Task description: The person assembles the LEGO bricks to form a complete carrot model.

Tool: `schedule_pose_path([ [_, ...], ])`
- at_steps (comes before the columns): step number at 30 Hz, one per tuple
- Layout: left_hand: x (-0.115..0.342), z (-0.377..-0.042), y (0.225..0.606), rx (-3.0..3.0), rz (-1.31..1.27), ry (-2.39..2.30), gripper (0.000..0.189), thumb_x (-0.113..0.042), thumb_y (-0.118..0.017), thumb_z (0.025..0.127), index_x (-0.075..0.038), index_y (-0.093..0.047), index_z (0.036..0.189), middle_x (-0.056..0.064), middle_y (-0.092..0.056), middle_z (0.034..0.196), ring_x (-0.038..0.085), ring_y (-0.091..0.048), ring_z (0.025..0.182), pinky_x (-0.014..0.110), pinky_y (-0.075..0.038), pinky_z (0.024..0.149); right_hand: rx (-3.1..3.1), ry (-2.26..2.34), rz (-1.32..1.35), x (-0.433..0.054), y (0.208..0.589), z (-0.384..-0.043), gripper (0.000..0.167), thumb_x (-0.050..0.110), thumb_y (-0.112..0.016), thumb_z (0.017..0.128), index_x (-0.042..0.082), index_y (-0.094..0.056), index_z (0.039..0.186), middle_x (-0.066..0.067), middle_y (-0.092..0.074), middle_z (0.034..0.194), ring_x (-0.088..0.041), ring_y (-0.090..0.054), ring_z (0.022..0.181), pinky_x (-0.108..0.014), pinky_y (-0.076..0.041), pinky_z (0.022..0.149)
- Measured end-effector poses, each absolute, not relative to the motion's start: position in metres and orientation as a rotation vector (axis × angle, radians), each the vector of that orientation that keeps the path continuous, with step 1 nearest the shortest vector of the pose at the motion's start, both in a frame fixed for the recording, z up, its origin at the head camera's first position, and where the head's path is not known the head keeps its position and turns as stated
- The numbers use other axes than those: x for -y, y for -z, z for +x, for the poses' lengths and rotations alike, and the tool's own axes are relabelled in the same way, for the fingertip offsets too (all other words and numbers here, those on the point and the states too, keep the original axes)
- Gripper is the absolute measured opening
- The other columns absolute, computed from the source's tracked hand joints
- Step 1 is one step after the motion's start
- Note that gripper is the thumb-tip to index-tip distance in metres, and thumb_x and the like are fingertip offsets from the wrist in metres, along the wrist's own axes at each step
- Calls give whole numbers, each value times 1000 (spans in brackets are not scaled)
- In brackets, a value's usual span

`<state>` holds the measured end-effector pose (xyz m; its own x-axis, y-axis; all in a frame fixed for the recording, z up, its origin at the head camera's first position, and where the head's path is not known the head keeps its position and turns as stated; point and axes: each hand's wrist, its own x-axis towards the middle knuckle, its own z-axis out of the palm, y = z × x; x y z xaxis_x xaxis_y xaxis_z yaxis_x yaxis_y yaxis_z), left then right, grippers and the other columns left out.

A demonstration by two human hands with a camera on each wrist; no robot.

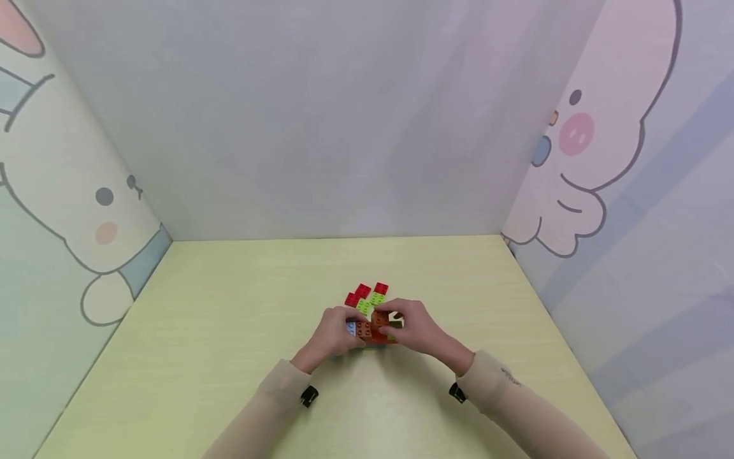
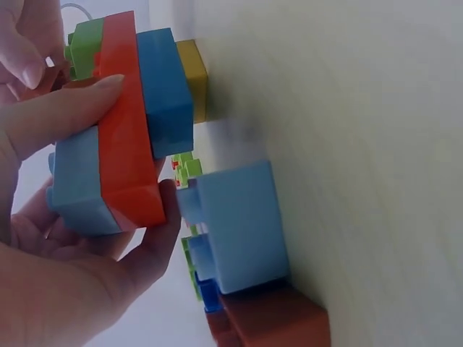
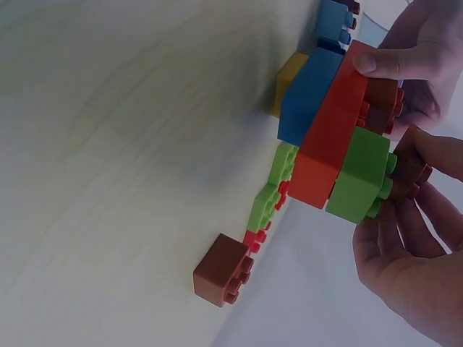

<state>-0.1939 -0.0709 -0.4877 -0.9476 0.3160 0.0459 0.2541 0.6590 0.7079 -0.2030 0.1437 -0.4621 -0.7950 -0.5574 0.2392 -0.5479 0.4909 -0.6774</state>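
Observation:
A stack of toy building bricks stands between both hands: a yellow brick [image 2: 192, 79] at the bottom, a blue brick [image 2: 165, 94] over it, then a long red brick [image 2: 132, 152]. On the red one sit a light blue brick [image 2: 81, 184], a brown brick [image 3: 381, 105] and a green brick [image 3: 360, 173]. My left hand [image 1: 337, 331] grips the stack at the red brick's left end, thumb and fingers on opposite sides. With thumb and fingers, my right hand [image 1: 417, 326] pinches another brown brick [image 3: 409, 163] close beside the green brick's studs; whether they touch I cannot tell.
Beyond the hands, red bricks [image 1: 362, 291] and light green bricks [image 1: 376, 298] lie on the pale table [image 1: 258, 287]. A loose light blue brick [image 2: 242, 228] and a brown brick [image 2: 282, 322] show in the left wrist view, another brown brick [image 3: 219, 269] in the right.

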Motion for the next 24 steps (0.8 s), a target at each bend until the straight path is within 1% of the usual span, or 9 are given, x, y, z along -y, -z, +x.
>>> schedule_pose_path([
  [6, 73, -194, 492, -2763, 474, -1224, 39, -16, -89, 65, -17, -74, 101, -5, -67, 101, 17, -57, 93, 39, -46, 80, -2667, 1196, -1021, -144, 468, -204, 33, 9, -77, 80, 7, -70, 112, 4, -66, 104, -11, -60, 93, -32, -51, 76],
  [11, 74, -193, 495, -2759, 464, -1268, 38, -18, -89, 66, -18, -74, 101, -3, -66, 103, 17, -56, 92, 39, -46, 79, -2663, 1148, -1005, -142, 472, -206, 31, 10, -76, 80, 11, -71, 110, 5, -66, 103, -9, -59, 91, -28, -50, 75],
  [14, 76, -192, 496, -2745, 440, -1306, 38, -19, -89, 65, -19, -75, 101, -4, -66, 101, 17, -55, 89, 37, -45, 76, -2673, 1105, -994, -142, 474, -207, 31, 12, -77, 79, 13, -71, 109, 8, -66, 101, -7, -59, 91, -29, -49, 77],
  [19, 79, -191, 499, -2738, 421, -1373, 38, -23, -90, 63, -18, -75, 98, -6, -66, 94, 15, -55, 83, 34, -45, 71, -2688, 1062, -962, -142, 479, -207, 33, 17, -79, 78, 16, -72, 110, 11, -66, 101, -7, -58, 92, -32, -47, 80],
  [24, 85, -189, 501, -2720, 401, -1428, 39, -27, -91, 62, -16, -75, 96, -7, -65, 91, 16, -55, 83, 35, -45, 73, -2641, 1110, -866, -144, 481, -207, 34, 23, -79, 79, 19, -71, 111, 12, -65, 102, -10, -56, 91, -32, -47, 76],
])
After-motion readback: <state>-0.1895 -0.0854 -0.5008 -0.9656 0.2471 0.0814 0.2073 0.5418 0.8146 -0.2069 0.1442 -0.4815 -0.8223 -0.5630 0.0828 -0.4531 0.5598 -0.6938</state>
